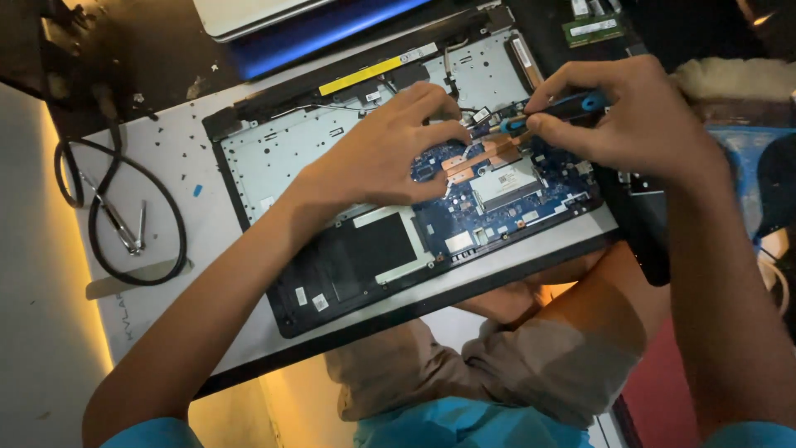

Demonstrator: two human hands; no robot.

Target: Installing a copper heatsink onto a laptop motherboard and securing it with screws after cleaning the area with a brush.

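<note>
Looking down: we see an opened laptop (332,249) lying bottom-up on the white counter (170,178), its inner parts bare.
Left hand: our left hand (385,153) rests palm-down on the middle of the laptop, fingers curled, fingertips (452,133) touching the blue circuit board (497,199) just beside the copper heat pipe (485,153). Grip: loosely curled, pressing on the board; we see nothing held in it.
Right hand: our right hand (634,116) is closed round a screwdriver (564,108) with a black and blue handle, thumb and forefinger pinching the shaft end.
Screwdriver tip: points left and down at the board near the upper end of the heat pipe; the exact contact spot is too small for us to tell.
Board: sits in the right half of the laptop, with a silvery plate (506,182) below the pipe.
Laptop left half: pale metal sheet (274,153) above, black bay (365,253) below.
Hinge edge: yellow strip (361,76) along the far side.
Counter, left: black cable loop (124,216) with metal tweezers (124,228) lying inside it, well apart from the hands.
Far edge: blue laptop lid (323,29); a green memory module (593,29) at upper right.
Below the counter: our knees in tan trousers (497,365).
</note>
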